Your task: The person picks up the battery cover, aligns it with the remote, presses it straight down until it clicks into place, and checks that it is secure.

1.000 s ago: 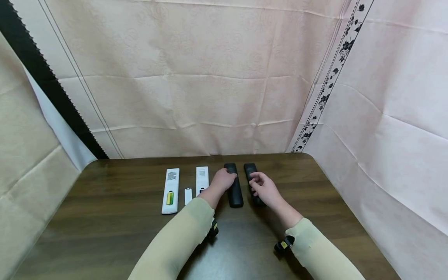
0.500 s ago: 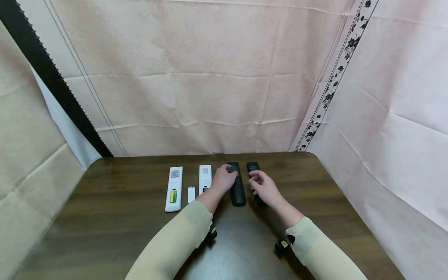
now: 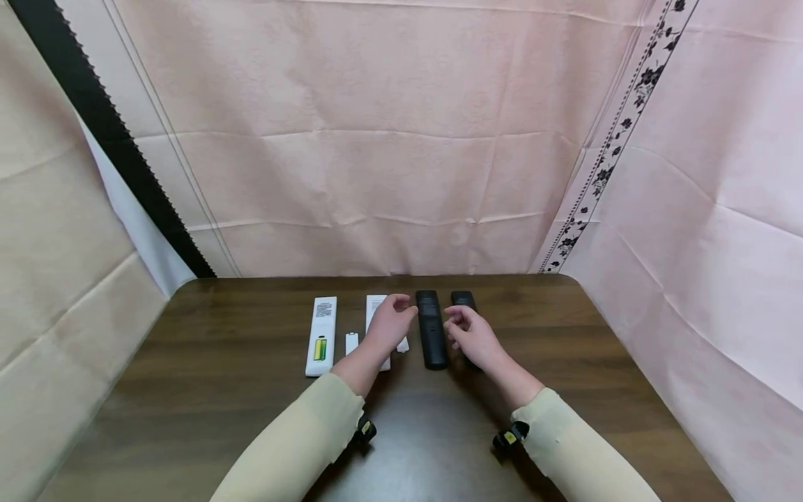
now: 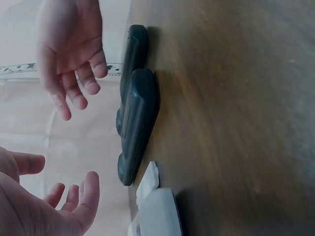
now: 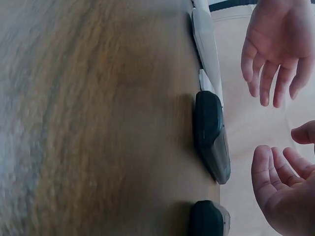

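My left hand point(image 3: 390, 326) is raised over the second white remote control point(image 3: 373, 305) and partly hides it. Nothing is between its loosely bent fingers, and the thumb stands apart in the left wrist view. Just to its right lies a black remote control point(image 3: 431, 331), face down. My right hand point(image 3: 475, 339) hovers above another black remote control point(image 3: 463, 298), covering its near part; its fingers are relaxed and hold nothing. At the left lies a white remote control point(image 3: 321, 336), its open compartment showing a green-yellow battery point(image 3: 320, 348).
A small white battery cover point(image 3: 351, 341) lies between the white remotes. A second white cover point(image 3: 403, 345) lies beside the left black remote. The wooden table point(image 3: 219, 404) is bounded by a hanging pale cloth point(image 3: 376, 174) at the back and sides.
My left hand has moved left, off the left black remote and over the second white one, uncovering the second cover. My right hand stays nearly still. The head view has shifted slightly.
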The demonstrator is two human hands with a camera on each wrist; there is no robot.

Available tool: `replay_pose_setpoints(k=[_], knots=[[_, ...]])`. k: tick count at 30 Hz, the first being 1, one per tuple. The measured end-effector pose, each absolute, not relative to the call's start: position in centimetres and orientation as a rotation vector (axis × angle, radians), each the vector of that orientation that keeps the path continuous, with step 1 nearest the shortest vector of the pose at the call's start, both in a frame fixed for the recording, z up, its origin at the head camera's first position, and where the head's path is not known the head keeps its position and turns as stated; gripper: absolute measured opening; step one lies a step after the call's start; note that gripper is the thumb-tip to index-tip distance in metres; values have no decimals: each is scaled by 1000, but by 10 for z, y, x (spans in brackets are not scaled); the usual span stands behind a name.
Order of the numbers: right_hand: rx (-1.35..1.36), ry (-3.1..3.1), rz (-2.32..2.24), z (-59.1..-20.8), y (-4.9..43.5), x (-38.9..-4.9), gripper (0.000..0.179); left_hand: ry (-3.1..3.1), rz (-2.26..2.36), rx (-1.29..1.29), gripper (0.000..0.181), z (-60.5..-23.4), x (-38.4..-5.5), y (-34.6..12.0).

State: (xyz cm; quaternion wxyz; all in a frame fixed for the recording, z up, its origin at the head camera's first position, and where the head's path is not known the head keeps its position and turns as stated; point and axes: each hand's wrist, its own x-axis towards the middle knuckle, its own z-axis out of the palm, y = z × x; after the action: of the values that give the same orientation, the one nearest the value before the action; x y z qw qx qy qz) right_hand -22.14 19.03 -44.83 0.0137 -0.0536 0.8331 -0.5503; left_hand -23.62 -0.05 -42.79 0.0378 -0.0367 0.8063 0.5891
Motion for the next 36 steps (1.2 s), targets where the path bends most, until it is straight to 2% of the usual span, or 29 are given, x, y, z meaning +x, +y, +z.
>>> replay_pose_setpoints(k=[18,29,36], knots=[[-250,2615,-1618,-443,175,-221,32,2479,1806,-243,42,-423,-214,-50],[-263,2607,-1587,-442,168,-222,31,2443,1781,-300,44,-422,-214,-59],[-401,2811,-1259,-446,162,-220,28,2519,1624,-224,47,-427,-218,-62]])
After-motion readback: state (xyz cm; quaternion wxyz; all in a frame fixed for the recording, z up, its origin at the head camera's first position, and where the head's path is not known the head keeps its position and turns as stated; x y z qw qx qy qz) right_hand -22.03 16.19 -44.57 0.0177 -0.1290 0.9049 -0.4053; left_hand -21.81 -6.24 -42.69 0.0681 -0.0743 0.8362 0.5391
